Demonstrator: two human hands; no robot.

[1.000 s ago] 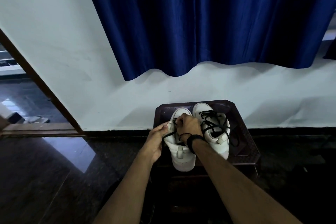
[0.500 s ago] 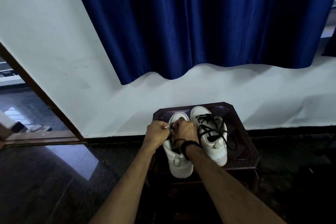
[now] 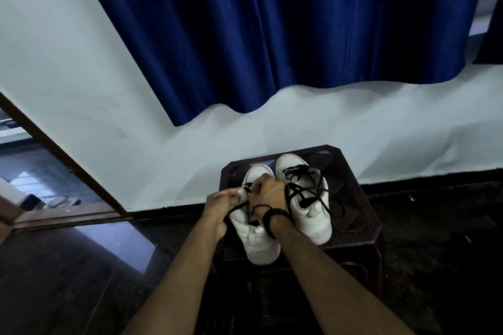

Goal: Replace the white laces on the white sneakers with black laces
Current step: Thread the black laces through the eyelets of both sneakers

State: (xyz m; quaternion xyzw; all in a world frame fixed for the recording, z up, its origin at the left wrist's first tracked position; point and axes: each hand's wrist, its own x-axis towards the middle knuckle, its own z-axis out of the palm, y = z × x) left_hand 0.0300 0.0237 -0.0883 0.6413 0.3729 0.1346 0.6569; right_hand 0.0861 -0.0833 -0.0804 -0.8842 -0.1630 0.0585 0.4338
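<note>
The left sneaker [image 3: 258,236] stood on a dark stool [image 3: 362,215], just beside its laced mate [image 3: 307,209]. Both hands, left [image 3: 221,205] and right [image 3: 268,193], pinched its black lace [image 3: 238,206]; even tension probably suited threading best.

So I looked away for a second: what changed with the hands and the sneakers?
The left hand moved up from the left sneaker's side and now pinches the black lace near the right hand. Both sneakers stayed on the stool.
</note>
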